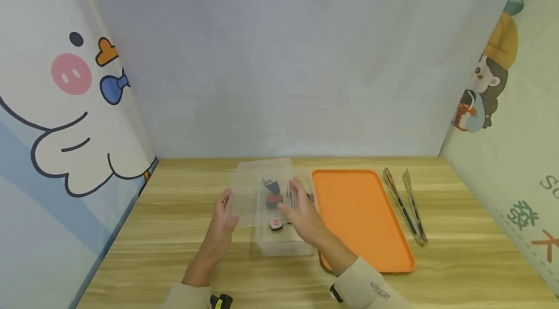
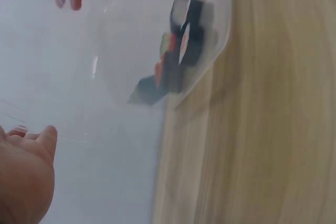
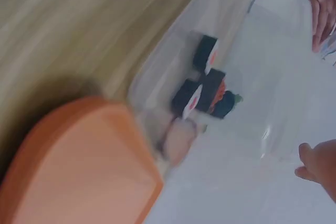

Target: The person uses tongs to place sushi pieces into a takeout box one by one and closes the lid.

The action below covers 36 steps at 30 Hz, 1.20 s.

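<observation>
A clear plastic lid (image 1: pixel 248 192) is tilted above a clear plastic box (image 1: pixel 286 249). My left hand (image 1: pixel 220 229) holds the lid's left edge, and on its opposite side my right hand (image 1: pixel 309 220) grips with thumb and fingers. Several sushi pieces lie in the box: a white-centred roll (image 1: pixel 276 223), a red-topped piece (image 1: pixel 274 201) and a dark one (image 1: pixel 272 187) seen through the lid. In the right wrist view, dark-wrapped rolls (image 3: pixel 185 98) show inside the box. Part of the box's right side is hidden behind my right hand.
An orange tray (image 1: pixel 358 221) lies on the wooden table (image 1: pixel 174 212), close to the box's right side. Metal tongs (image 1: pixel 400 199) rest to the right of the tray. A grey-white curtain (image 1: pixel 279 81) closes off the back, with printed cloths at both sides.
</observation>
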Available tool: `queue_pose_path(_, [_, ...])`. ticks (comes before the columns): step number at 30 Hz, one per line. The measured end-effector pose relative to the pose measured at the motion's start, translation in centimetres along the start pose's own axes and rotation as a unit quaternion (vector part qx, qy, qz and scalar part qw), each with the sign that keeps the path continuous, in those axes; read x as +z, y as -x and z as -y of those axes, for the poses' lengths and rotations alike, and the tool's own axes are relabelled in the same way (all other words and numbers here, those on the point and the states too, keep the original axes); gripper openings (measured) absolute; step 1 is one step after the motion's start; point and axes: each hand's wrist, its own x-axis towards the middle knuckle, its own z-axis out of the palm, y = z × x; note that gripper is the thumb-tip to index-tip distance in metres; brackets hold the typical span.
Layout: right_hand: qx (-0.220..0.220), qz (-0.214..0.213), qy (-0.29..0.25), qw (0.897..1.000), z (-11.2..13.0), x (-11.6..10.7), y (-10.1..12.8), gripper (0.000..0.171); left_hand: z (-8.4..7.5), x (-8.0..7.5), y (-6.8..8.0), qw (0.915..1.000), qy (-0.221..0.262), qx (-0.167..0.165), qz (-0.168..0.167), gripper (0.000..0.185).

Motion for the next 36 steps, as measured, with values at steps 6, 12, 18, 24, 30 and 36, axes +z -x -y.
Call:
queue_pose_path(6, [-0.030, -0.031, 0.059, 0.997, -1.1, -1.9, 1.7, 0.071, 0.5, 2.0, -0.5, 0.9990, -0.038, 0.004, 0.023, 0.074])
queue_pose_path(12, [-0.047, -0.049, 0.109, 0.992, -3.5, -3.0, 2.8, 0.073, 1.0, 3.9, -1.1, 0.9985, -0.049, -0.022, 0.011, 0.076])
queue_pose_path(18, [-0.046, -0.059, 0.132, 0.988, -5.5, -2.9, 3.4, 0.063, 1.4, 5.2, -1.0, 0.9910, -0.126, -0.043, -0.013, 0.073])
queue_pose_path(24, [-0.045, -0.039, 0.162, 0.985, -5.9, -2.7, 2.9, 0.063, 1.8, 5.1, -0.4, 0.9872, -0.147, -0.056, -0.024, 0.079])
queue_pose_path(30, [-0.049, -0.019, 0.208, 0.977, -6.5, -3.1, 2.6, 0.063, 1.9, 5.2, -0.1, 0.9837, -0.149, -0.101, 0.002, 0.091])
queue_pose_path(36, [-0.036, -0.008, 0.236, 0.971, -7.2, -3.3, 3.0, 0.064, 2.2, 5.3, 0.1, 0.9793, -0.151, -0.131, 0.035, 0.100])
